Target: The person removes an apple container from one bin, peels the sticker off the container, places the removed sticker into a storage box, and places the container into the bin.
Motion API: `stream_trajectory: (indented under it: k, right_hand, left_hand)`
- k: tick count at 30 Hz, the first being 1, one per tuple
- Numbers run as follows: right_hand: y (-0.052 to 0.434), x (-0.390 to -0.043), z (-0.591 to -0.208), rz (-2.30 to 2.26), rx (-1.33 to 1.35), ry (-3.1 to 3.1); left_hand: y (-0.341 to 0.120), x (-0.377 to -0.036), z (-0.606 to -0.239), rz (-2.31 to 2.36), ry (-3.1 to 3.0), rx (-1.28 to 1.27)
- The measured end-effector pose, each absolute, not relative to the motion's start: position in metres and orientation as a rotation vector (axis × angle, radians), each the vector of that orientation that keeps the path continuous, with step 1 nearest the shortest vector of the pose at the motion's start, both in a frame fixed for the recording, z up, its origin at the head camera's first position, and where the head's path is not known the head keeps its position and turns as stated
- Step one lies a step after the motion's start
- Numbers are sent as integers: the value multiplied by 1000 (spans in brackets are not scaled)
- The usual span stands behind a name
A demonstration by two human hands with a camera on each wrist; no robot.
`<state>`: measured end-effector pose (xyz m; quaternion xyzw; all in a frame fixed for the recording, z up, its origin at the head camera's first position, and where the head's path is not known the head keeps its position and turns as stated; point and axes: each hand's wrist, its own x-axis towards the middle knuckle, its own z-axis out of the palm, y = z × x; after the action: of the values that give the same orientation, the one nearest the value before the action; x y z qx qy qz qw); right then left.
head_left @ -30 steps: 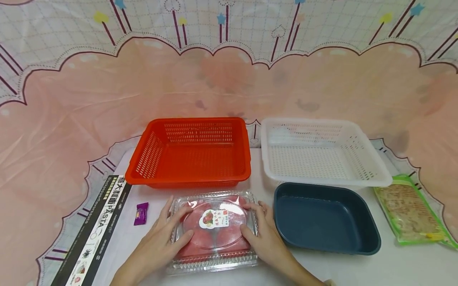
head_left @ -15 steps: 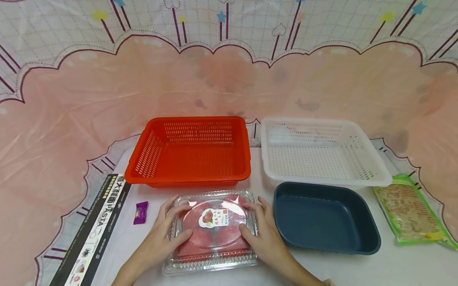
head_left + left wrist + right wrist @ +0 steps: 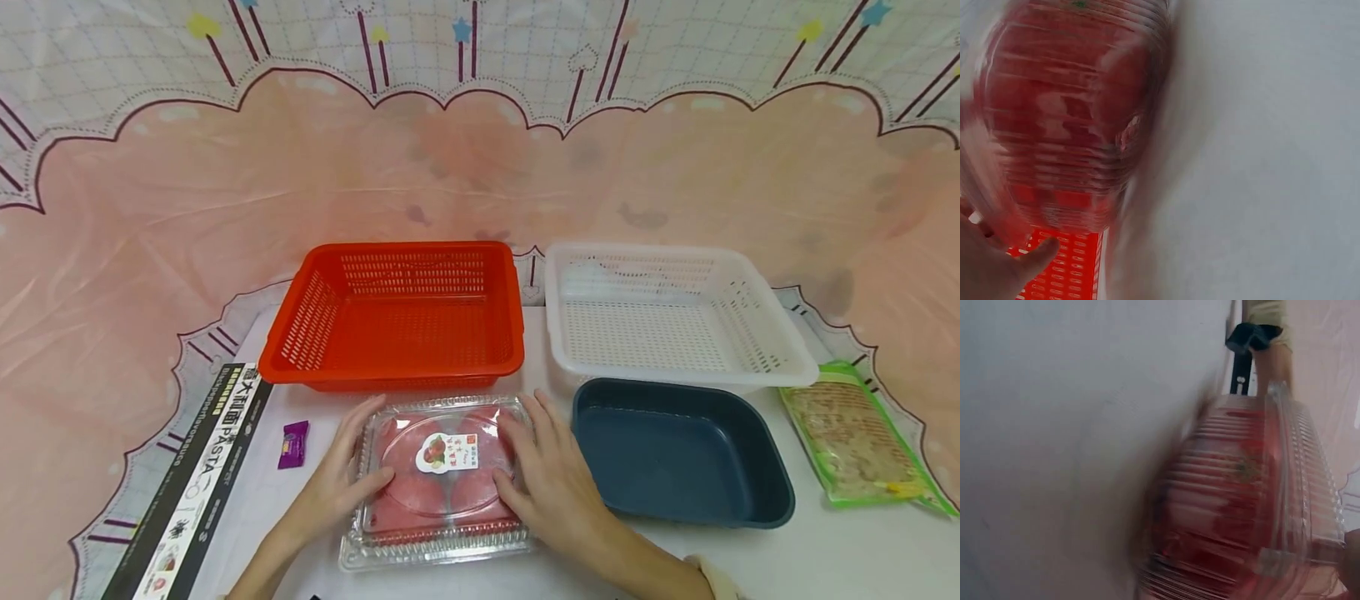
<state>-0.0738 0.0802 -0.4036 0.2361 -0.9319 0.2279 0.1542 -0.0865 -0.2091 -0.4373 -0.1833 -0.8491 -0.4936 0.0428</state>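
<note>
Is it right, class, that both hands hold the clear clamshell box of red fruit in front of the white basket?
Not quite. The head view shows the clamshell box, held by the left hand and right hand, in front of the red basket; the white basket stands further right.

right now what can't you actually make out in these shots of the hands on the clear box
- Clear box, left wrist view: motion blur smears it; the fruit inside is only a red mass.
- Right wrist view: blurred likewise, the right hand barely enters at the edge.
- Head view: the sticker's print is too small to read.
- Left hand and right hand: whether the box is lifted or resting on the table is not visible.
</note>
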Motion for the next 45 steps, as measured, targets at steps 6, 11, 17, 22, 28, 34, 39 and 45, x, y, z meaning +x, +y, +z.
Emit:
stream_trajectory:
  k: [6, 11, 17, 22, 28, 34, 39, 45]
  right_hand:
    - [70, -88, -386, 912, 1009, -2696]
    - [54, -108, -383, 1136, 1181, -2718]
    - [39, -126, -387, 1249, 1197, -2741]
    - [34, -131, -390, 1211, 1150, -2814]
    - [31, -132, -396, 1190, 1131, -2807]
    - [29, -130, -397, 1198, 1122, -2788]
    - [27, -128, -397, 1205, 1116, -2773]
    - [26, -127, -397, 1194, 1099, -2791]
  left_hand:
    - [-211, -95, -438, -1486, -2606, -622]
    - [-212, -100, -439, -1501, -2604, -648]
    - [-213, -101, -442, -1535, -2583, -680]
    - [-213, -101, -443, -1512, -2603, -672]
    - [-212, -102, -443, -1528, -2598, -681]
    - [-211, -102, -443, -1559, -2573, -674]
    - [-211, -101, -444, -1578, -2572, -660]
    - [-212, -101, -444, -1580, -2573, -661]
